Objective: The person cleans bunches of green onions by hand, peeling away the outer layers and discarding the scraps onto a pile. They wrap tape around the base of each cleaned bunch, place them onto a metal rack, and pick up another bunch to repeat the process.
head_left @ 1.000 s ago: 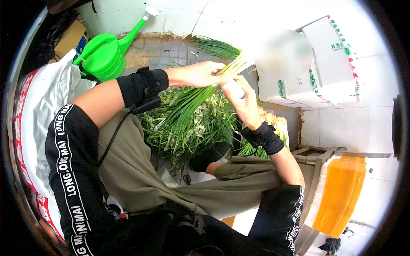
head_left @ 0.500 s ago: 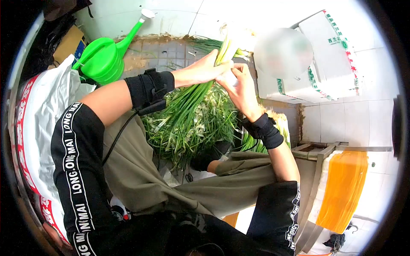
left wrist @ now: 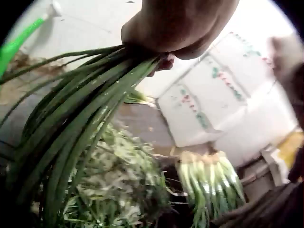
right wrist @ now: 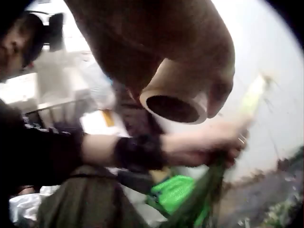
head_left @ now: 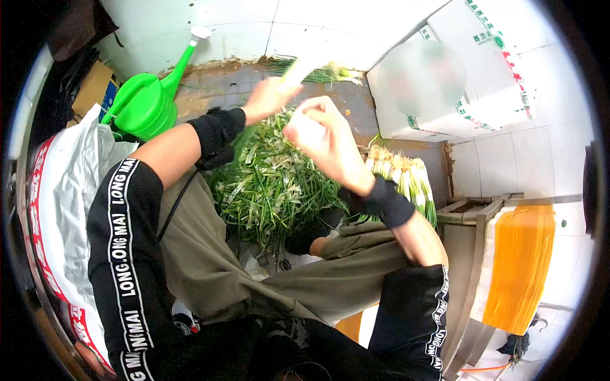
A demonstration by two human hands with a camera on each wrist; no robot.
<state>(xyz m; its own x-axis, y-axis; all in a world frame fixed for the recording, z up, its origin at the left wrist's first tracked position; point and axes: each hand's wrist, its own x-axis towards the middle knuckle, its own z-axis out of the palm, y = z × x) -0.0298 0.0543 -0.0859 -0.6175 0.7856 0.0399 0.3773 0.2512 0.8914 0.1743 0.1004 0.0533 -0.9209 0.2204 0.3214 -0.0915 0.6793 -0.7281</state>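
Note:
My left hand grips a bunch of green onions, blurred in the head view, with the white ends pointing up. Its long green leaves hang below that hand in the left wrist view. To the right and slightly lower, my right hand is apart from the bunch. The right wrist view shows the fingers of this hand curled round a pale hollow roll, its open end facing the camera.
A heap of loose greens lies on the floor, with bundled onions to its right and others by the wall. A green watering can stands left, white boxes right.
My hands, close together at the bunch before, have separated. Both have moved left in the head view, the left hand carrying the bunch. The watering can sits slightly lower in view.

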